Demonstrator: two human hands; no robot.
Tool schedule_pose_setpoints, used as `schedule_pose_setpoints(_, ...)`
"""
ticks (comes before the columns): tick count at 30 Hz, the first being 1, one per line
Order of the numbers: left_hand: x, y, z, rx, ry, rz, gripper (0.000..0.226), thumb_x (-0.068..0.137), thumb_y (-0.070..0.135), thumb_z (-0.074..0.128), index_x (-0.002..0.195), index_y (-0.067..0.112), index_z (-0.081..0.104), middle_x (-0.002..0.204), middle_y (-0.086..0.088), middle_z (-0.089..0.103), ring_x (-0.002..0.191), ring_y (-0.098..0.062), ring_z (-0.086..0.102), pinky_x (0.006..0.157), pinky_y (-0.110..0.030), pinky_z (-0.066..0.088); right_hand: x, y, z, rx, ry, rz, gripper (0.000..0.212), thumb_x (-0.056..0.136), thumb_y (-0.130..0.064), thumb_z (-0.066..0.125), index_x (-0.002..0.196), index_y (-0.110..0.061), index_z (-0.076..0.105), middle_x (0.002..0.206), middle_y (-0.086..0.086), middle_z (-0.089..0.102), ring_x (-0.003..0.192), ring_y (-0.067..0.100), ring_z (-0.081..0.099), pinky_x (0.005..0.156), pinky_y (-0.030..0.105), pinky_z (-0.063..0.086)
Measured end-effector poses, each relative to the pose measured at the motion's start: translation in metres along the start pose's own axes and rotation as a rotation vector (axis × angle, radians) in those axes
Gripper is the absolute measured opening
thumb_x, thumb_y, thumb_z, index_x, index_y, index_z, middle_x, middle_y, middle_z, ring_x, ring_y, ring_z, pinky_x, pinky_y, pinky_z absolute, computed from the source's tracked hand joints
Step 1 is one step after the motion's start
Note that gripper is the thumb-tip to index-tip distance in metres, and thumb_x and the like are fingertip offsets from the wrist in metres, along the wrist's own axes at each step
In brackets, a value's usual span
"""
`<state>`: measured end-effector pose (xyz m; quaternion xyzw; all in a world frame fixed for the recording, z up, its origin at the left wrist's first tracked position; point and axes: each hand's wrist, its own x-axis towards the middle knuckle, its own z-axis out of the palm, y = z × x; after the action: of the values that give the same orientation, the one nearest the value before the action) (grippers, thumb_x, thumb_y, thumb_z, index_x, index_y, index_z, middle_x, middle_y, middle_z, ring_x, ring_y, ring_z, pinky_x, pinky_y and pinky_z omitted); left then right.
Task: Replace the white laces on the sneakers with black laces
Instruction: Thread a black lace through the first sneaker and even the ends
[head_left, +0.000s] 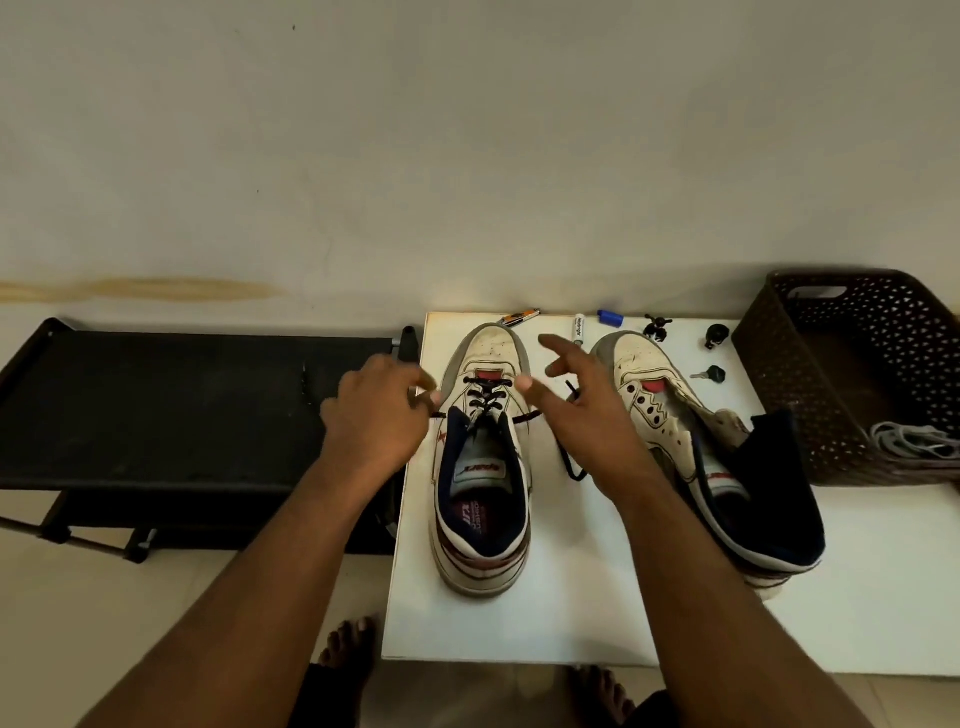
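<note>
Pinching one end of the black lace, the left hand pulls it out sideways from the left sneaker, seemingly to draw the crossings snug. Right hand hovers with fingers loosely spread; the lace's other end runs beneath it, and whether it is gripped cannot be told. Both shoes stand toe-away on the white table, tongues up for access. Only the lowest eyelets are laced. Right sneaker has bare eyelets. Pale laces lie in the basket, cut off by the frame edge.
</note>
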<state>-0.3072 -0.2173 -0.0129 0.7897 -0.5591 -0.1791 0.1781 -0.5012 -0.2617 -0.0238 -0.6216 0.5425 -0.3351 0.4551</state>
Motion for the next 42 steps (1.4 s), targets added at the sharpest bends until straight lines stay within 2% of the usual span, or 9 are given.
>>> schedule_pose_setpoints(3, -0.006, 0.026, 0.000, -0.257, 0.162, 0.160, 0.018, 0.091, 0.037, 0.061, 0.108, 0.033, 0.066, 0.122, 0.008, 0.056, 0.120, -0.019, 0.049, 0.102, -0.050, 0.039, 0.002, -0.013, -0.003, 0.431, -0.041, 0.076, 0.032, 0.101, -0.022, 0.043, 0.130, -0.032, 0.053, 0.102, -0.005, 0.066, 0.071, 0.000, 0.047, 0.069, 0.022, 0.036)
schedule_pose_setpoints(6, -0.007, 0.034, 0.002, -0.325, 0.076, 0.102, 0.016, 0.087, 0.042, 0.064, 0.095, 0.029, 0.069, 0.105, 0.006, 0.058, 0.102, -0.015, 0.056, 0.090, -0.044, 0.047, 0.001, -0.016, -0.005, 0.267, -0.069, -0.016, 0.032, 0.100, -0.008, 0.039, 0.119, -0.028, 0.056, 0.090, -0.004, 0.073, 0.069, -0.001, 0.052, 0.066, 0.019, 0.038)
schedule_pose_setpoints(11, -0.015, 0.028, -0.002, -0.139, -0.128, 0.036, 0.019, 0.082, 0.036, 0.071, 0.092, 0.023, 0.063, 0.084, 0.008, 0.057, 0.078, -0.010, 0.057, 0.067, -0.027, 0.046, 0.006, -0.004, -0.004, -0.023, -0.066, -0.003, 0.010, 0.099, -0.016, 0.048, 0.095, -0.023, 0.043, 0.093, -0.009, 0.071, 0.067, 0.008, 0.060, 0.061, 0.021, 0.043)
schedule_pose_setpoints(16, -0.021, 0.037, 0.014, -0.001, -0.026, 0.060, 0.015, 0.088, 0.025, 0.064, 0.100, 0.016, 0.066, 0.092, 0.001, 0.063, 0.076, -0.011, 0.054, 0.067, -0.023, 0.042, 0.011, -0.003, 0.004, 0.040, 0.069, -0.013, 0.003, 0.083, -0.016, 0.072, 0.082, -0.016, 0.070, 0.081, -0.001, 0.072, 0.077, 0.011, 0.067, 0.070, 0.023, 0.052)
schedule_pose_setpoints(21, -0.009, 0.029, 0.017, -0.181, -0.036, -0.016, 0.010, 0.086, 0.021, 0.067, 0.088, 0.014, 0.074, 0.085, 0.000, 0.070, 0.075, -0.013, 0.063, 0.063, -0.025, 0.050, 0.006, -0.004, 0.014, 0.166, -0.078, 0.020, 0.018, 0.089, -0.006, 0.063, 0.099, -0.017, 0.075, 0.098, -0.006, 0.072, 0.083, -0.006, 0.063, 0.069, 0.010, 0.047)
schedule_pose_setpoints(25, -0.002, 0.024, 0.011, -0.629, -0.152, -0.284, 0.010, 0.080, 0.004, 0.071, 0.075, 0.012, 0.074, 0.080, -0.008, 0.072, 0.074, -0.021, 0.069, 0.057, -0.026, 0.053, 0.006, -0.005, 0.018, 0.006, -0.081, -0.024, 0.018, 0.086, -0.007, 0.067, 0.100, -0.014, 0.075, 0.099, -0.002, 0.072, 0.085, 0.001, 0.063, 0.082, 0.024, 0.052)
schedule_pose_setpoints(28, -0.001, 0.024, 0.007, -0.788, -0.205, -0.391, 0.007, 0.078, -0.002, 0.071, 0.080, 0.004, 0.073, 0.085, -0.016, 0.072, 0.072, -0.022, 0.068, 0.059, -0.026, 0.055, 0.004, -0.009, 0.019, -0.186, -0.122, -0.054, 0.018, 0.088, -0.008, 0.065, 0.102, -0.013, 0.075, 0.099, -0.001, 0.071, 0.081, 0.001, 0.059, 0.079, 0.017, 0.047)
schedule_pose_setpoints(31, 0.001, 0.023, 0.005, -0.854, -0.219, -0.437, 0.007, 0.077, -0.003, 0.071, 0.083, 0.000, 0.072, 0.089, -0.020, 0.071, 0.076, -0.026, 0.068, 0.069, -0.031, 0.058, 0.002, -0.010, 0.024, -0.362, -0.136, -0.111, 0.021, 0.091, -0.012, 0.062, 0.108, -0.016, 0.074, 0.109, 0.001, 0.069, 0.093, 0.006, 0.058, 0.083, 0.016, 0.042)
schedule_pose_setpoints(42, 0.004, 0.022, 0.004, -0.936, -0.295, -0.478, 0.012, 0.081, 0.000, 0.068, 0.093, -0.003, 0.070, 0.077, -0.013, 0.071, 0.061, -0.018, 0.069, 0.055, -0.026, 0.056, -0.001, -0.005, 0.034, -0.333, -0.017, -0.127, 0.017, 0.088, -0.018, 0.067, 0.103, -0.015, 0.075, 0.101, 0.004, 0.070, 0.095, 0.017, 0.062, 0.089, 0.030, 0.050)
